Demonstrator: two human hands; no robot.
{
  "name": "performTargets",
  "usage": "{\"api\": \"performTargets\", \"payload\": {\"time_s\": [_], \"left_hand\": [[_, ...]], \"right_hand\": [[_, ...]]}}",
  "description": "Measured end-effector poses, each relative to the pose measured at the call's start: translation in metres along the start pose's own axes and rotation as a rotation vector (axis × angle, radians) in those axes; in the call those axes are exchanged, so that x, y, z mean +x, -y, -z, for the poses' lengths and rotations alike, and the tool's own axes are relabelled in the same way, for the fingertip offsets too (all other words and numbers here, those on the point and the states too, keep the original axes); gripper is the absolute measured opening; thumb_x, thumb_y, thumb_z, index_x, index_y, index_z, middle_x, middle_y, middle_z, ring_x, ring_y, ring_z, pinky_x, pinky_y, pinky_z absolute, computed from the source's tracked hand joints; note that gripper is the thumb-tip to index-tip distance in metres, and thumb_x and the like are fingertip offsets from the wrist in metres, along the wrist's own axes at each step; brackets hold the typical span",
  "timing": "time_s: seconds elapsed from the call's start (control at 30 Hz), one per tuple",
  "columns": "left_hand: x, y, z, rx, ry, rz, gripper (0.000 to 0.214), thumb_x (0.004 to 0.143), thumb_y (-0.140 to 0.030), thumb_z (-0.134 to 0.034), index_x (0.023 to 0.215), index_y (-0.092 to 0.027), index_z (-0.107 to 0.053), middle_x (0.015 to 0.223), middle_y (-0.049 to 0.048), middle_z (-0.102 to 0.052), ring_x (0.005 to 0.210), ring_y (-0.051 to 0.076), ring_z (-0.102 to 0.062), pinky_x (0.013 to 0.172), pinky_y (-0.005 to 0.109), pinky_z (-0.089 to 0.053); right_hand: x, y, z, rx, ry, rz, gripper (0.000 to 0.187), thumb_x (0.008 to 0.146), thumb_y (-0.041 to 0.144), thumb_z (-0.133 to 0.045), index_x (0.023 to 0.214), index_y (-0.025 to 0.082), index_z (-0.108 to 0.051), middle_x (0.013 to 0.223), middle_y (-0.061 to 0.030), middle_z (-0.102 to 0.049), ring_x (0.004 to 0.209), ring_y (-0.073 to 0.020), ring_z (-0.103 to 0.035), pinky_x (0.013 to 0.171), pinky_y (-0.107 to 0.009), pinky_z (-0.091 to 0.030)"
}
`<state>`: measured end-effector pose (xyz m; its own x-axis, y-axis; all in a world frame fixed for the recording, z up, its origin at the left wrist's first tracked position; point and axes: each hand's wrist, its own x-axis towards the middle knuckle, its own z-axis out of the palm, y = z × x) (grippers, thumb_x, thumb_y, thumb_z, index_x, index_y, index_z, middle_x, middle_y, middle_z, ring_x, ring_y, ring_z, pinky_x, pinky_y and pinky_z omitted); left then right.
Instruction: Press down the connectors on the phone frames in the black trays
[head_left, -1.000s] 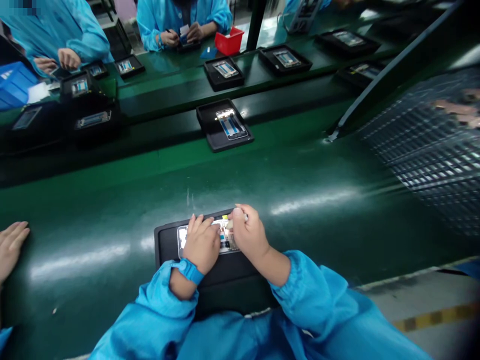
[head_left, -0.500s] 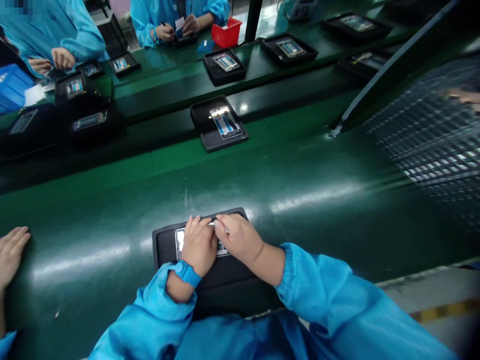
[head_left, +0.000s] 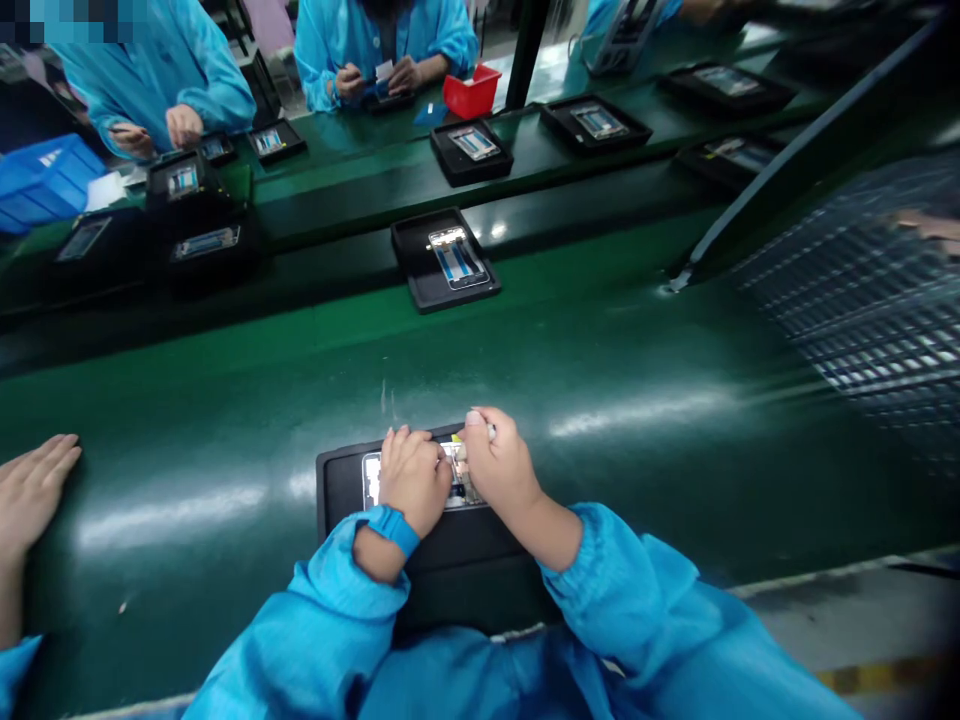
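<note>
In front of me a phone frame with exposed inner parts lies in a shallow black tray. My left hand, with a blue band at its wrist, lies across the phone frame and holds it, fingertips at its far edge. My right hand is closed in a pinch just above the frame's right end. Something small and pale shows at its fingers, too little visible to name. A yellow spot shows on the phone's far edge between the hands.
Another black tray with a phone frame sits on the ledge ahead. More such trays line the conveyor beyond. A co-worker's hand rests at left. Co-workers in blue sit opposite, near a red bin and a blue bin. A metal post slants at right.
My right hand has lifted slightly and drawn right, away from my left hand, uncovering more of the phone's inner parts. My left hand stays on the frame. The whole view has shifted slightly.
</note>
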<state>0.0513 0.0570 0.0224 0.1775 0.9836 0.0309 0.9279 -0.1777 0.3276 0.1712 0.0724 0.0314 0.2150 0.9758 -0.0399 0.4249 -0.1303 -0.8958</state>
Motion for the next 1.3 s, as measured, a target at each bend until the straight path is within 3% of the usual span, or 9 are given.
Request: {"api": "performTargets", "payload": {"time_s": [0.23, 0.33, 0.4, 0.5, 0.6, 0.73, 1.03, 1.17, 1.3], "left_hand": [[0.000, 0.006, 0.002, -0.131, -0.023, -0.010, 0.017, 0.077, -0.021, -0.048, 0.085, -0.021, -0.063, 0.098, 0.0033, -0.062, 0.106, 0.022, -0.049, 0.100, 0.044, -0.028], [-0.008, 0.033, 0.016, -0.141, -0.063, 0.027, 0.024, 0.081, -0.023, -0.041, 0.092, -0.019, -0.062, 0.098, 0.0046, -0.063, 0.100, 0.019, -0.052, 0.099, 0.040, -0.030], [-0.016, 0.057, 0.027, -0.029, -0.103, 0.148, 0.029, 0.081, -0.027, -0.040, 0.100, -0.016, -0.059, 0.102, 0.0086, -0.060, 0.104, 0.022, -0.049, 0.099, 0.041, -0.029], [-0.023, 0.086, 0.038, 0.063, 0.011, 0.370, 0.043, 0.080, -0.035, -0.044, 0.112, -0.009, -0.051, 0.110, 0.0159, -0.055, 0.106, 0.028, -0.046, 0.094, 0.043, -0.032], [-0.022, 0.099, 0.043, -0.065, 0.179, 0.401, 0.037, 0.078, -0.038, -0.047, 0.105, -0.015, -0.056, 0.103, 0.0108, -0.060, 0.100, 0.024, -0.051, 0.089, 0.033, -0.038], [-0.018, 0.121, 0.052, -0.120, 0.143, 0.521, 0.024, 0.076, -0.039, -0.050, 0.088, -0.023, -0.062, 0.093, 0.0029, -0.064, 0.093, 0.017, -0.056, 0.080, 0.023, -0.041], [-0.061, 0.217, 0.096, 0.051, -0.087, 1.258, 0.050, 0.082, -0.039, -0.024, 0.076, -0.006, -0.062, 0.067, 0.0196, -0.062, 0.062, 0.029, -0.060, 0.053, 0.037, -0.043], [-0.063, 0.229, 0.099, 0.067, -0.167, 1.392, 0.052, 0.082, -0.041, -0.023, 0.079, -0.007, -0.062, 0.068, 0.0183, -0.063, 0.062, 0.028, -0.059, 0.053, 0.037, -0.043], [-0.061, 0.217, 0.093, 0.091, -0.234, 1.453, 0.061, 0.084, -0.047, -0.015, 0.085, -0.008, -0.061, 0.076, 0.0190, -0.062, 0.071, 0.030, -0.060, 0.058, 0.039, -0.044]], "right_hand": [[0.002, 0.000, 0.000, 0.207, -0.004, -0.091, 0.033, 0.078, 0.048, -0.042, 0.089, 0.018, -0.050, 0.064, -0.0014, -0.062, 0.056, -0.0156, -0.060, 0.056, -0.028, -0.046], [0.009, -0.001, 0.013, 0.403, -0.031, -0.230, 0.035, 0.076, 0.050, -0.045, 0.090, 0.018, -0.046, 0.055, 0.0039, -0.058, 0.041, -0.0114, -0.054, 0.047, -0.024, -0.045], [0.012, -0.005, 0.025, 0.494, -0.082, -0.333, 0.036, 0.071, 0.048, -0.052, 0.091, 0.019, -0.045, 0.051, 0.0062, -0.056, 0.040, -0.0112, -0.053, 0.044, -0.023, -0.044], [0.011, -0.016, 0.042, 0.535, -0.063, -0.537, 0.034, 0.066, 0.039, -0.060, 0.089, 0.020, -0.045, 0.048, 0.0074, -0.054, 0.040, -0.0109, -0.052, 0.041, -0.022, -0.045], [0.010, -0.028, 0.049, 0.485, -0.036, -0.655, 0.025, 0.066, 0.031, -0.060, 0.084, 0.020, -0.046, 0.046, 0.0071, -0.053, 0.040, -0.0091, -0.050, 0.039, -0.018, -0.043], [0.016, -0.035, 0.045, 0.467, -0.015, -0.650, 0.028, 0.064, 0.031, -0.062, 0.084, 0.020, -0.046, 0.048, 0.0069, -0.054, 0.042, -0.0093, -0.052, 0.039, -0.018, -0.045], [0.032, -0.023, 0.025, 0.462, 0.030, -0.627, 0.036, 0.062, 0.038, -0.065, 0.087, 0.020, -0.046, 0.051, 0.0065, -0.054, 0.044, -0.0103, -0.053, 0.041, -0.021, -0.046], [0.042, -0.021, 0.016, 0.422, 0.059, -0.630, 0.039, 0.061, 0.041, -0.065, 0.087, 0.020, -0.045, 0.052, 0.0063, -0.053, 0.046, -0.0117, -0.052, 0.042, -0.022, -0.046], [0.066, -0.019, 0.009, 0.347, 0.087, -0.539, 0.038, 0.065, 0.044, -0.059, 0.090, 0.020, -0.046, 0.056, 0.0048, -0.053, 0.048, -0.0129, -0.054, 0.048, -0.027, -0.048]]}}
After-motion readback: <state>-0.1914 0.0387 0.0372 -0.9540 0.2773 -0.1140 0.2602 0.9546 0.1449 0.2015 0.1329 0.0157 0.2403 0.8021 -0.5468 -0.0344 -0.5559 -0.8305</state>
